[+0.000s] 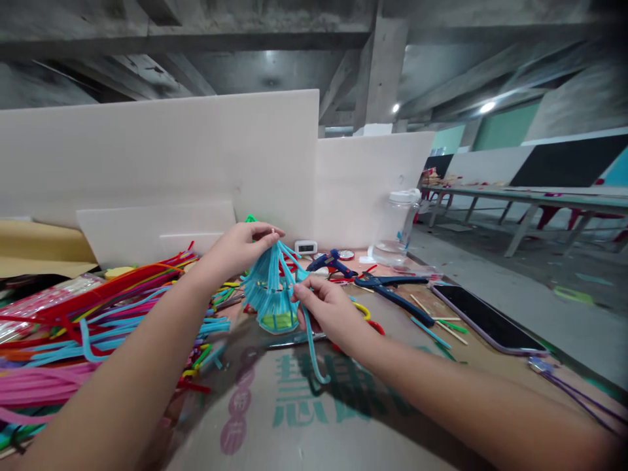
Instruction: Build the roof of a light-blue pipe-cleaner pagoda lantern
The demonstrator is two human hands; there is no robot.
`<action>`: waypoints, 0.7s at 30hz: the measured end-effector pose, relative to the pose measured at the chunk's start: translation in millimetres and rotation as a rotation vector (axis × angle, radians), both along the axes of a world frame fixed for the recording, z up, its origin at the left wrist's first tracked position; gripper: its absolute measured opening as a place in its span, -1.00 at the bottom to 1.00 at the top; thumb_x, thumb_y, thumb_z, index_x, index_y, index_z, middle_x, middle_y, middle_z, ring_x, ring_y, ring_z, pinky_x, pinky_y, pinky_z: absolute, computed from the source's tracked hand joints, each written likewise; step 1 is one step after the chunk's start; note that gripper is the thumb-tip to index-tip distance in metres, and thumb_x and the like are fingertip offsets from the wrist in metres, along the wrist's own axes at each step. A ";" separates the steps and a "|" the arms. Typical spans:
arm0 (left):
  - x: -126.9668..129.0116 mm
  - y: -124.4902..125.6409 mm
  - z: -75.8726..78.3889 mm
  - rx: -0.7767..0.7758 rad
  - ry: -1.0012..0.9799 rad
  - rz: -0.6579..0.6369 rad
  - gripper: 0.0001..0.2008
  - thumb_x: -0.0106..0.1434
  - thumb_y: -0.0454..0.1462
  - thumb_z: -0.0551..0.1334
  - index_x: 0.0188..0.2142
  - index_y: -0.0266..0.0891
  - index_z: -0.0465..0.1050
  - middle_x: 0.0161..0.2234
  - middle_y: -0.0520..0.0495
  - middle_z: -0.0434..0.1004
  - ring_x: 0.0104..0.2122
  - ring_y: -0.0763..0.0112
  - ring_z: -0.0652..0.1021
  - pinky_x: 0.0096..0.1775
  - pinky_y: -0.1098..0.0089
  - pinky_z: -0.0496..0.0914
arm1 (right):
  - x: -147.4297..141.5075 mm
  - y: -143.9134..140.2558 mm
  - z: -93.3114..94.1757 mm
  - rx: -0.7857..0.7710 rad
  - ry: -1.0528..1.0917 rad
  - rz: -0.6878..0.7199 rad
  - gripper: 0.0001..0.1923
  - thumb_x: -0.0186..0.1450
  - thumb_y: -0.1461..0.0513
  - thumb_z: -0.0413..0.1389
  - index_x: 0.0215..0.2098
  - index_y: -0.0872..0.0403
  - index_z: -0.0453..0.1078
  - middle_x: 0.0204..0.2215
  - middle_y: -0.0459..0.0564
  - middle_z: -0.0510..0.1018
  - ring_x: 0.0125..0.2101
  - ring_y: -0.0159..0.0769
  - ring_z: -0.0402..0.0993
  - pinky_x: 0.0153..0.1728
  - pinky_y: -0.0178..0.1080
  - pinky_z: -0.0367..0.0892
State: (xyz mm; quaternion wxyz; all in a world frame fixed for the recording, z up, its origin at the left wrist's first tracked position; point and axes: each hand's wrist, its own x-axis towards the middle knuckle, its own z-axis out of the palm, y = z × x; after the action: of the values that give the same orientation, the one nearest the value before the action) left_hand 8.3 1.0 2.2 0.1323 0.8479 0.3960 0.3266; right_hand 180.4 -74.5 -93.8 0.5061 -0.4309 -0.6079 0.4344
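— Fuzzy light-blue pipe cleaners, bent into a ribbed, bell-shaped frame (271, 294) with something green inside at the base. Who holds it?

— The left hand (240, 250) pinches the gathered top; the right hand (328, 307), at four o'clock from it, grips a loose blue strand (311, 350) curling down over the cardboard sheet (304, 418).

— Around it?

— At nine o'clock, a tangled heap of coloured pipe cleaners (73, 327); at two o'clock, blue-handled pliers (392, 291), a flat dark phone (485, 319) and a clear plastic jar (396, 226).
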 end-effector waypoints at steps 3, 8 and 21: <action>-0.5 -7.7 -1.1 0.021 -0.022 0.022 -0.56 0.30 -0.01 0.10 -0.09 -0.24 0.57 -0.30 -0.08 0.63 -0.31 0.23 0.56 -0.30 0.35 0.39 | -0.5 0.6 -4.4 -0.004 -0.004 0.000 -0.64 0.28 -0.06 0.12 -0.42 0.04 0.29 -0.71 -0.24 0.27 -0.72 -0.48 0.16 -0.71 -0.40 0.05; -5.3 -8.9 -9.7 0.060 -0.082 0.009 -0.58 0.32 -0.01 0.11 -0.11 -0.25 0.55 -0.21 -0.10 0.63 -0.25 0.22 0.56 -0.24 0.33 0.40 | -4.2 -5.0 -3.7 0.001 -0.035 0.007 -0.66 0.30 -0.02 0.11 -0.45 0.05 0.29 -0.71 -0.23 0.26 -0.71 -0.47 0.17 -0.70 -0.39 0.07; -24.4 -29.9 2.8 0.474 -0.018 -0.117 -0.72 0.37 -0.17 0.12 -0.03 -0.10 0.53 -0.05 -0.12 0.47 0.00 0.24 0.47 0.04 0.21 0.36 | 4.9 -20.2 32.3 0.188 -0.019 0.049 -0.66 0.33 -0.01 0.07 -0.44 0.05 0.28 -0.69 -0.21 0.32 -0.66 -0.46 0.22 -0.58 -0.34 0.08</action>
State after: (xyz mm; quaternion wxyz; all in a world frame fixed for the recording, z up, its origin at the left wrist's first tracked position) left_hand -16.2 -28.9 5.0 -0.0484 0.8737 0.2574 0.4099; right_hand 185.3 -94.7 -61.5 0.5277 -0.3708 -0.6611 0.3834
